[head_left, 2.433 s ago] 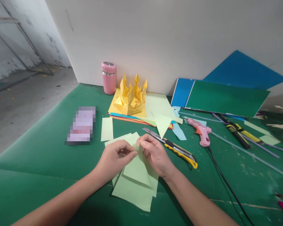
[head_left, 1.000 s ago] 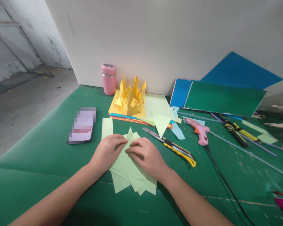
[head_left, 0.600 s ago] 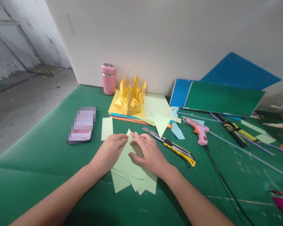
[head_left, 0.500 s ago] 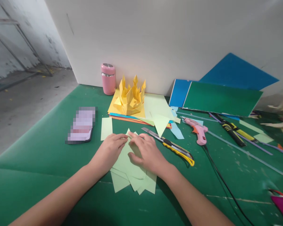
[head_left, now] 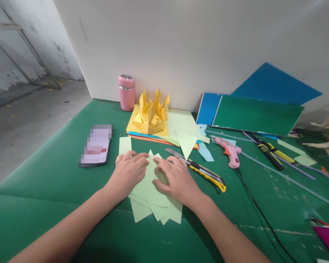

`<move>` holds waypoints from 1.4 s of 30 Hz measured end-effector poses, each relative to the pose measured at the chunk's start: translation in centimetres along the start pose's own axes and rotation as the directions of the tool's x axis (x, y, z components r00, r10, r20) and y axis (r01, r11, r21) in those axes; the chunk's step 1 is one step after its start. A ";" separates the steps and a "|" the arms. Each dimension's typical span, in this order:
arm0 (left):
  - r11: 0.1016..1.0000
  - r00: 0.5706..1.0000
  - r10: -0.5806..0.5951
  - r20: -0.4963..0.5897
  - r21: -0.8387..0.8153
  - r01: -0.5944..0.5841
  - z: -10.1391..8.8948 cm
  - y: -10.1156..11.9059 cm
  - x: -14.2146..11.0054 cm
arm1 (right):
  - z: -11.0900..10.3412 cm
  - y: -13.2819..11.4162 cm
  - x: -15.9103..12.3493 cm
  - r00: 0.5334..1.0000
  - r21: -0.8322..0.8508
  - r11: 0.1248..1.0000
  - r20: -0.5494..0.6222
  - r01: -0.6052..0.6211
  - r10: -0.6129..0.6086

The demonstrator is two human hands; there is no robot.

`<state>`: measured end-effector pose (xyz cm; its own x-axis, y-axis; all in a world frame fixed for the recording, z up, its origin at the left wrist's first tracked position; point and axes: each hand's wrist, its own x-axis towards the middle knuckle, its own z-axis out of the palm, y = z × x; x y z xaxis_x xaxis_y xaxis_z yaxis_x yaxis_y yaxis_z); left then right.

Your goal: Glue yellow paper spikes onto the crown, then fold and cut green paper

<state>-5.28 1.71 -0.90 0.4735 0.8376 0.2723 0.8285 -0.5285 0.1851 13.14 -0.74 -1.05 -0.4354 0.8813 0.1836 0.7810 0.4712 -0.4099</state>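
Note:
A pile of pale green paper sheets (head_left: 150, 199) lies on the green table cover (head_left: 44, 182) in front of me. My left hand (head_left: 127, 171) rests flat on the pile's upper left part, fingers stretched out. My right hand (head_left: 177, 179) presses flat on the top folded sheet beside it, fingers extended toward the left hand. Neither hand grips anything. A yellow folded paper crown (head_left: 152, 113) stands on a stack of coloured paper (head_left: 181, 126) further back.
A yellow utility knife (head_left: 203, 171) lies just right of my right hand. A pink glue gun (head_left: 230, 151) with a black cord, a pink flask (head_left: 126, 92), a phone (head_left: 95, 146), a green paper strip (head_left: 125, 145) and blue and green boards (head_left: 257, 109) surround the work area.
Earlier both hands pinched a green sheet lifted above the pile. They have since laid it down and flattened out on it, the left fingers spreading open.

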 end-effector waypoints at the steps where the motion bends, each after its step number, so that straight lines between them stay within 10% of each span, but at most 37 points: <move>1: 1.000 1.000 -0.001 0.003 0.008 0.001 0.0 0.1 0.0 | -0.1 0.0 -0.2 1.000 -0.010 1.000 -0.002 0.013 -0.013; 24: 0.988 0.999 0.044 -0.021 0.146 -0.040 0.1 0.7 -0.2 | -2.2 1.2 -3.6 0.917 0.106 0.915 -0.148 0.388 -0.372; 34: 0.961 0.950 0.278 0.141 -0.027 -0.277 -0.1 1.4 -0.3 | -1.2 1.8 -3.2 0.960 0.335 0.905 -0.188 0.262 -0.208; 42: 0.975 0.967 0.183 -0.178 -0.094 -0.202 -0.4 1.1 -0.1 | -0.5 1.8 -3.3 0.957 0.485 0.874 -0.266 0.028 0.117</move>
<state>-4.52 1.00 -0.37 0.5559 0.6887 0.4655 0.6841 -0.6972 0.2145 16.22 -2.79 -2.00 -0.2062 0.9076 0.3657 0.4528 0.4198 -0.7866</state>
